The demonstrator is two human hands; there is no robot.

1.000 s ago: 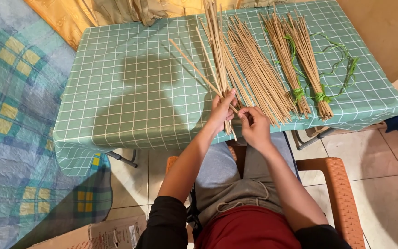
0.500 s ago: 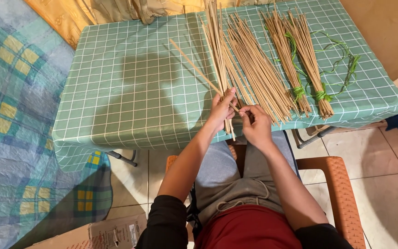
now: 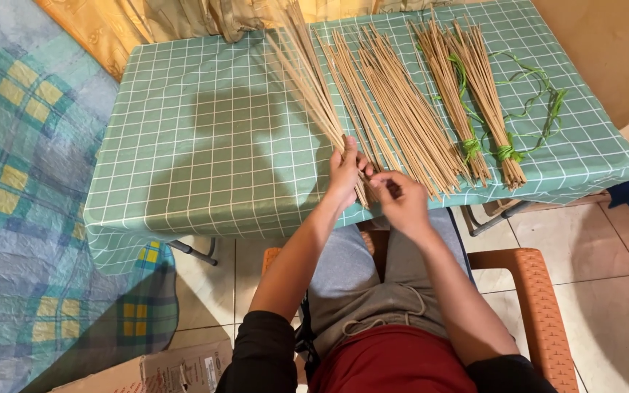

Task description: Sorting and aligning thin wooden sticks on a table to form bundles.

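At table edge, hands (image 3: pixel 373 182) grip long thin tan sticks (image 3: pixel 307 80), fanned.

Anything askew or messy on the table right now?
Nothing damaged. Loose green ties trail untidily beside the two tied bundles. The left hand holds a sheaf of sticks that fans away from the loose pile.

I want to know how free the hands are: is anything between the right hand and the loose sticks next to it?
Nothing visible does. The right hand sits at the near ends of the loose pile of thin tan sticks; the left hand grips a separate stick bunch.
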